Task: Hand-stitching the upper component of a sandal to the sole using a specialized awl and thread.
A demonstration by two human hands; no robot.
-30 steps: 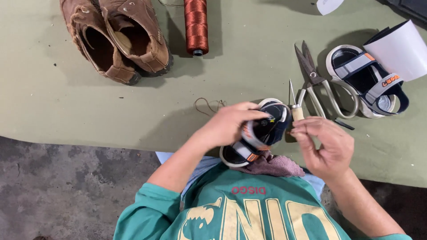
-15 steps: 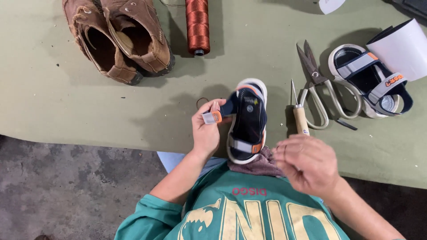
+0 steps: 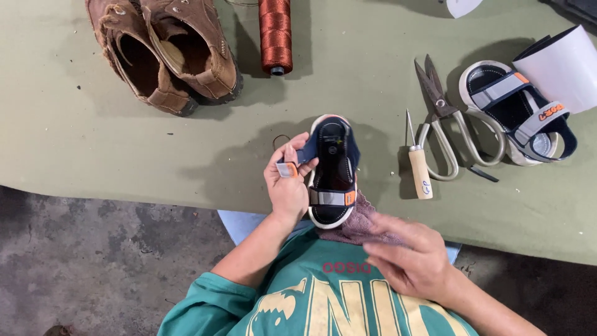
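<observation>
My left hand (image 3: 287,186) grips a small navy child's sandal (image 3: 333,171) with a white sole, sole down, toe pointing away. Its thumb and fingers pinch the sandal's opened strap with a grey and orange tab (image 3: 286,169), pulled out to the left. A second strap across the heel end stays fastened. My right hand (image 3: 410,258) rests low against my green shirt, fingers loosely apart, touching a mauve cloth (image 3: 360,229) under the sandal's heel. It holds nothing.
On the green table (image 3: 93,149): an awl with a wooden handle (image 3: 420,171), large scissors (image 3: 451,130), the matching sandal (image 3: 519,115) beside a white sheet (image 3: 563,65), a rust-red thread spool (image 3: 275,34), and two brown suede shoes (image 3: 165,53). Concrete floor lies below left.
The sandal was turned from its side to sole down, and its strap pulled open to the left. My right hand left the sandal and dropped toward my shirt.
</observation>
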